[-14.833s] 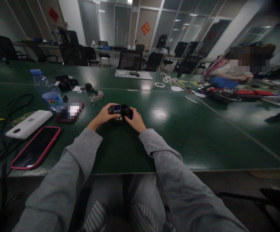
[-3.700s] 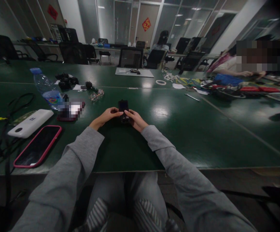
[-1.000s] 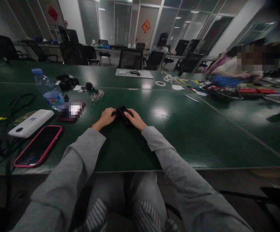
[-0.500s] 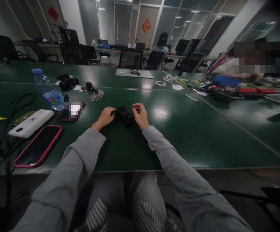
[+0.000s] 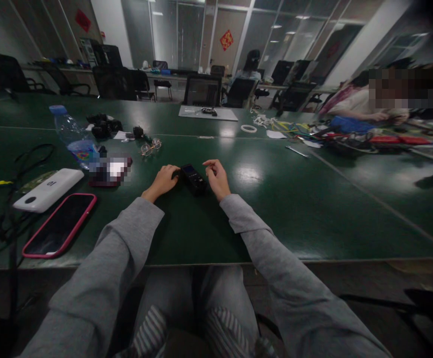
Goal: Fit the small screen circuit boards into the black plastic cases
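A small black handheld device [image 5: 194, 180] with a little screen and buttons lies at a slant on the green table between my hands. My left hand [image 5: 164, 180] rests just left of it, fingers bent together. Something dark shows at those fingertips, by the device's left edge; I cannot make out what it is or whether it belongs to the device. On the other side, my right hand [image 5: 218, 179] is raised close to the device's right edge. Its forefinger reaches out apart from the thumb, with nothing visible between them.
Left on the table [image 5: 313, 219] are a pink-framed phone [image 5: 60, 226], a white power bank [image 5: 48, 190], a bottle [image 5: 75, 136], another phone [image 5: 110, 173] and black cords. Glasses [image 5: 151, 147] lie beyond. At right, cables and tools [image 5: 373, 136] pile up before another person [image 5: 358, 109].
My right hand's forefinger has straightened out a little toward the left. My left hand and the device look unmoved.
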Demonstrator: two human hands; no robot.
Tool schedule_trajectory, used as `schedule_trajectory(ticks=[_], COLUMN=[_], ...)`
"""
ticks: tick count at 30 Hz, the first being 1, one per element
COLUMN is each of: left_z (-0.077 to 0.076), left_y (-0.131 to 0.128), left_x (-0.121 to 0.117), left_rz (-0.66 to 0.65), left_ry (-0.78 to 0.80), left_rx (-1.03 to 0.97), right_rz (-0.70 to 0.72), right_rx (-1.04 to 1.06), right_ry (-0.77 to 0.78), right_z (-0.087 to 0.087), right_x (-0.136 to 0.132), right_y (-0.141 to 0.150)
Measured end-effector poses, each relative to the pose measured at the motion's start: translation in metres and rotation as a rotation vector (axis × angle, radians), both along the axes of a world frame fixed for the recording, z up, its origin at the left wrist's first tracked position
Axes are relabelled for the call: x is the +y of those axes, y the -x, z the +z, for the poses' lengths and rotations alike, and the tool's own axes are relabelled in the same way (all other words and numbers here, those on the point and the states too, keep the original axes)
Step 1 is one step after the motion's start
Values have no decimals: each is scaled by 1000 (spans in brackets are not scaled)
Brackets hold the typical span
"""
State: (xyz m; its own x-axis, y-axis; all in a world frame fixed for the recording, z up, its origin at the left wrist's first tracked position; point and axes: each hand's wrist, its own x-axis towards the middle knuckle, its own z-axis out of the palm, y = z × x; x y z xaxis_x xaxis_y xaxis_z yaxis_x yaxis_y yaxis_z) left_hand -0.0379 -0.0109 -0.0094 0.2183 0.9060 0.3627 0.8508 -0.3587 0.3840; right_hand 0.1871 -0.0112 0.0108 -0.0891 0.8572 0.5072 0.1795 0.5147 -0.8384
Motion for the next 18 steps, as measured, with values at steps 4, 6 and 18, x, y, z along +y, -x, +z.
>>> schedule_trajectory(ticks=[4, 6, 18], left_z=[0, 0, 0], left_y=[-1, -1, 0], left_x=[-1, -1, -1], left_rz=[7, 8, 2], left_ry=[10, 14, 8], left_rx=[2, 2, 22], right_rz=[15, 8, 111], right_rx=[-22, -80, -622], right_ry=[-29, -60, -126], right_z=[2, 4, 4], right_x=[-3, -6, -25], right_y=[2, 3, 10])
